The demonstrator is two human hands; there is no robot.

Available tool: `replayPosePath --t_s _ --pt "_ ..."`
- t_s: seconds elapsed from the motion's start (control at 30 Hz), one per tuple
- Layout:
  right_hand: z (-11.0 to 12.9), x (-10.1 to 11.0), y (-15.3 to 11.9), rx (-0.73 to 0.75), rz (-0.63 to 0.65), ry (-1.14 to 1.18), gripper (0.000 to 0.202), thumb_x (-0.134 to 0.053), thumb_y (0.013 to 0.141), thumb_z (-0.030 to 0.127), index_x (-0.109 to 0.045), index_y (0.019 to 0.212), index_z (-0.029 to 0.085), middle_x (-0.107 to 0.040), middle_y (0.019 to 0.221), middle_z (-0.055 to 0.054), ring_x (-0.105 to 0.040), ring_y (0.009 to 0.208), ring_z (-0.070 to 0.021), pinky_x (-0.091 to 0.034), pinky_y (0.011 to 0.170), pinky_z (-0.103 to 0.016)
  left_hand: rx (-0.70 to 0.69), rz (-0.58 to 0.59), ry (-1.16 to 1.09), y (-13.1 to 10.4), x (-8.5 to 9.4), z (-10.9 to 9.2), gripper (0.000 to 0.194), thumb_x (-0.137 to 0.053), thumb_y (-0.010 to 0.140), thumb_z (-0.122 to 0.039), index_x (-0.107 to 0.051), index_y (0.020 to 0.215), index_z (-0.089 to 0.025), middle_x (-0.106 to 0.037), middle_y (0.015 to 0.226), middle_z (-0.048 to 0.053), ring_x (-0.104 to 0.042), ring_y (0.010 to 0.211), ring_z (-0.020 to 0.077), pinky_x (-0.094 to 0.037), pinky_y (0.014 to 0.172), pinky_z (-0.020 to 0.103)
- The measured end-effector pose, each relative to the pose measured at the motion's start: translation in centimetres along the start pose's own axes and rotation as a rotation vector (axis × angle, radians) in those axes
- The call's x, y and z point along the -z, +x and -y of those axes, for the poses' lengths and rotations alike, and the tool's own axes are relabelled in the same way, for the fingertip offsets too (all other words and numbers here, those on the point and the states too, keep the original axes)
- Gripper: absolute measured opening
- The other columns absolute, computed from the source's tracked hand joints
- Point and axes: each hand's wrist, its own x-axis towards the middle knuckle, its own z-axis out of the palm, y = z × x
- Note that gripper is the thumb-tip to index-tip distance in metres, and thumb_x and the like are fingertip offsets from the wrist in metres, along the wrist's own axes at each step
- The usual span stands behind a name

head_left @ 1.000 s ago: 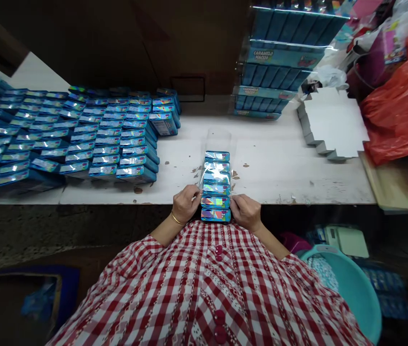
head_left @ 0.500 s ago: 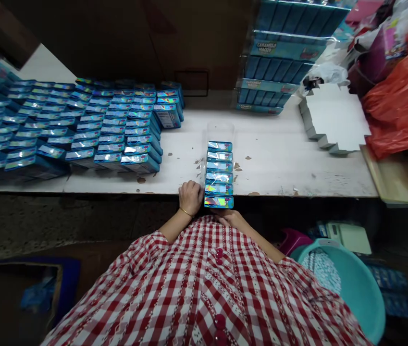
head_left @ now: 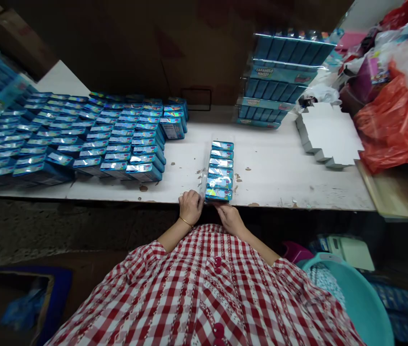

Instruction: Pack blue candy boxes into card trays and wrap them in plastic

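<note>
A row of several small blue boxes [head_left: 220, 172] lies in a clear plastic bag [head_left: 204, 169], pointing away from me at the table's front edge. My left hand [head_left: 191, 206], a thin bracelet at its wrist, is closed at the bag's near left corner, with its fingers curled. Against the near end of the row, just below the closest box, my right hand [head_left: 230, 218] has its fingers bent together on the end of the bag. The right fingertips are partly hidden under the row.
Many blue boxes [head_left: 117, 139] stand in rows on the left of the white table [head_left: 268, 178]. Clear-wrapped packs [head_left: 266, 98] are stacked at the back right, near white cut cardboard [head_left: 329, 132] and a red plastic bag [head_left: 391, 129]. A turquoise basin [head_left: 365, 298] sits below right.
The row of boxes has slid away from me to the bag's far end. My right hand has followed it forward and shows more. My left hand stays beside the bag; the view has shifted slightly.
</note>
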Motion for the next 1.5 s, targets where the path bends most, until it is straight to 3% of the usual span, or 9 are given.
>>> replayPosePath --t_s 0.17,0.33,0.5,0.67,0.83,0.97,1.2,1.33,1.5 --pt "0.8 -0.1 0.6 -0.052 -0.054 -0.040 0.026 -0.041 0.090 0.022 -0.067 0.094 0.019 -0.070 0.091 -0.009 -0.065 0.085 -0.0197 -0.050 0.075 -0.031 0.023 -0.003 0.001 0.0 -0.1 0.1 0.024 -0.044 0.087 -0.036 -0.056 0.075 -0.019 -0.056 0.086 0.009 -0.046 0.086 0.0241 -0.030 0.070 0.036" --pt "3.6 5.2 0.5 0.079 0.340 0.291 0.026 -0.046 0.088 0.034 -0.069 0.085 0.021 -0.070 0.079 -0.001 -0.065 0.069 -0.0127 -0.050 0.066 -0.023 0.026 0.000 -0.025 0.2 0.2 0.3 0.025 -0.045 0.088 -0.035 -0.055 0.073 -0.019 -0.057 0.083 0.007 -0.047 0.084 0.0221 -0.030 0.070 0.034" --pt "1.6 11.5 12.3 0.003 -0.315 0.179 0.031 -0.055 0.080 0.037 -0.063 0.104 0.019 -0.065 0.101 -0.006 -0.058 0.093 -0.0172 -0.046 0.080 -0.030 0.042 0.014 -0.030 0.8 0.9 1.0 0.023 -0.043 0.088 -0.031 -0.055 0.073 -0.018 -0.058 0.085 0.007 -0.050 0.083 0.0217 -0.030 0.069 0.034" --pt "-2.5 12.3 23.6 -0.275 -0.150 0.097 0.037 -0.069 0.063 0.034 -0.067 0.090 0.008 -0.065 0.076 -0.006 -0.058 0.076 -0.0179 -0.044 0.072 -0.031 0.124 -0.013 -0.143 3.6 2.1 4.1 0.016 -0.048 0.083 -0.024 -0.054 0.069 -0.018 -0.057 0.085 0.007 -0.052 0.082 0.0214 -0.034 0.070 0.033" --pt "-2.7 12.9 20.0 -0.320 -0.156 0.110 0.017 -0.067 0.057 0.028 -0.064 0.055 0.011 -0.053 0.044 0.001 -0.048 0.050 -0.0103 -0.038 0.055 -0.026 0.487 -0.196 -0.516 7.5 3.7 7.5 0.017 -0.048 0.081 -0.024 -0.054 0.067 -0.017 -0.056 0.070 0.005 -0.055 0.072 0.0185 -0.039 0.069 0.030" --pt "-2.4 13.5 15.4 -0.347 -0.175 0.360 0.019 -0.068 0.056 0.032 -0.062 0.052 0.015 -0.057 0.048 -0.001 -0.052 0.052 -0.0114 -0.041 0.058 -0.027 0.737 -0.269 -1.089 7.8 5.0 7.4 0.040 -0.039 0.085 -0.051 -0.057 0.083 -0.016 -0.055 0.063 0.002 -0.054 0.054 0.0132 -0.038 0.054 0.025" --pt "-3.5 12.7 15.8 -0.471 -0.235 0.542 0.024 -0.067 0.063 0.039 -0.061 0.059 0.016 -0.061 0.059 -0.001 -0.056 0.061 -0.0107 -0.044 0.062 -0.023 0.702 -0.205 -1.466 7.1 6.6 6.4 0.044 -0.054 0.074 -0.059 -0.061 0.080 -0.015 -0.058 0.074 0.003 -0.052 0.059 0.0086 -0.035 0.051 0.020" --pt "-5.2 11.3 15.9 -0.654 -0.140 0.709 0.022 -0.057 0.072 0.039 -0.057 0.066 0.017 -0.062 0.062 -0.002 -0.057 0.056 -0.0114 -0.048 0.056 -0.025 0.790 -0.138 -1.596 7.0 5.7 7.0 0.041 -0.050 0.079 -0.055 -0.059 0.080 -0.015 -0.059 0.079 0.005 -0.056 0.067 0.0114 -0.046 0.062 0.025" --pt "-6.8 9.2 14.8 -0.689 -0.069 0.663 0.010 -0.064 0.059 0.024 -0.057 0.058 0.016 -0.059 0.051 0.002 -0.054 0.050 -0.0109 -0.045 0.052 -0.022 0.786 -0.110 -1.545 6.4 4.2 7.1 0.023 -0.067 0.069 -0.034 -0.059 0.076 -0.014 -0.060 0.078 0.003 -0.057 0.072 0.0101 -0.047 0.066 0.024"
